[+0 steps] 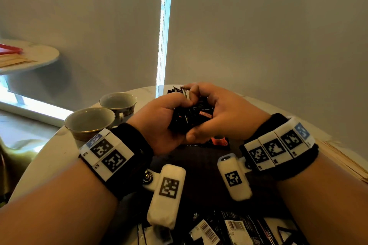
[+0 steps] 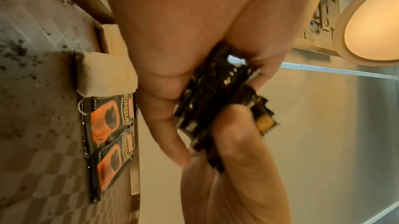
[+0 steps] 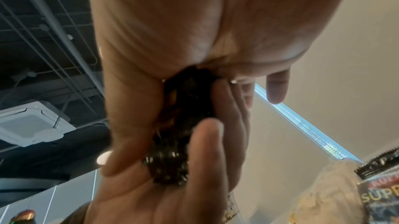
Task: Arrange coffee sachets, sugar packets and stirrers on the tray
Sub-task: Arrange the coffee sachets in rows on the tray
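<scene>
Both hands are raised over a dark chequered tray (image 1: 201,167) and together grip one thick bundle of black coffee sachets (image 1: 192,114). My left hand (image 1: 171,113) curls round the bundle's left side; my right hand (image 1: 211,113) wraps it from the right, thumb underneath. In the left wrist view the bundle (image 2: 218,101) is clamped between palm and fingers, and two black-and-orange sachets (image 2: 108,135) lie flat side by side on the tray (image 2: 38,125). The right wrist view shows the bundle (image 3: 183,118) squeezed between both hands. No sugar packets are in view.
Two empty cups (image 1: 89,123) (image 1: 118,103) stand left of the tray on the round pale table (image 1: 49,157). Wooden stirrers (image 1: 342,163) lie at the table's right edge. More loose sachets (image 1: 229,228) lie near me. A second table (image 1: 39,53) stands at far left.
</scene>
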